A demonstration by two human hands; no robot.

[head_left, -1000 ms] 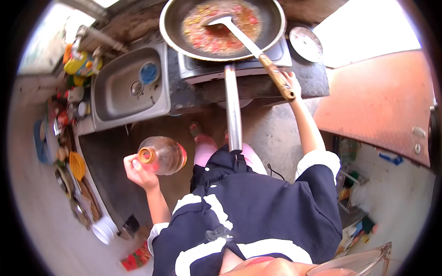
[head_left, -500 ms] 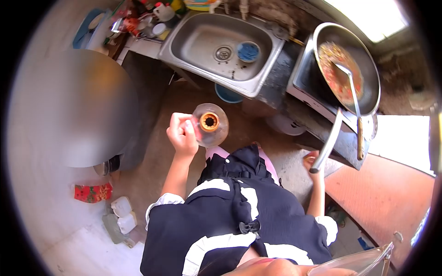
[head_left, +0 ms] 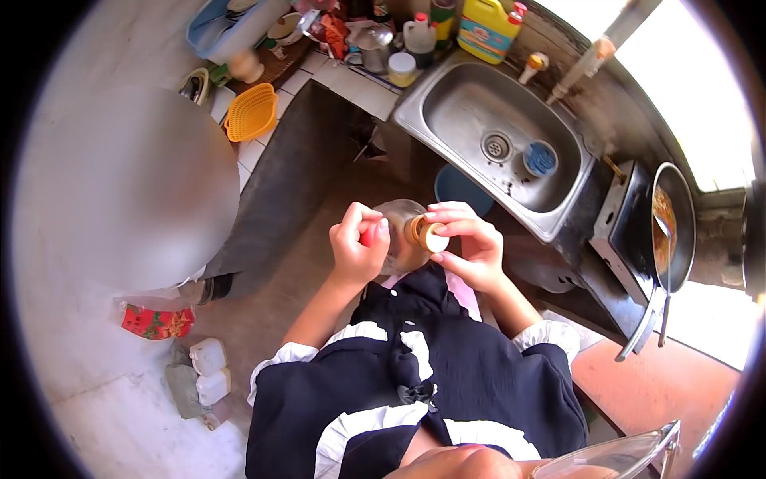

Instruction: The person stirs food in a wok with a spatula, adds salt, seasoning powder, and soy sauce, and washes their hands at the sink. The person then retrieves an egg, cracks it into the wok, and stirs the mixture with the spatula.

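Observation:
My left hand is closed on the side of a clear plastic bottle, where a bit of red shows between the fingers. The bottle leans so that its orange-gold neck points toward my right hand. Between the thumb and fingers of that hand is a round cap, pale on top with a gold side, right at the bottle's mouth. Both hands are in front of my waist, over the floor.
A steel sink holds a small blue-filled bowl. Right of it, a wok with food and a spatula sits on a stove. A yellow basket and a yellow jug stand on the counter.
My right hand has come from beside the wok handle to the bottle's mouth with the cap. The bottle has tilted to the right in my left hand. The view has turned left.

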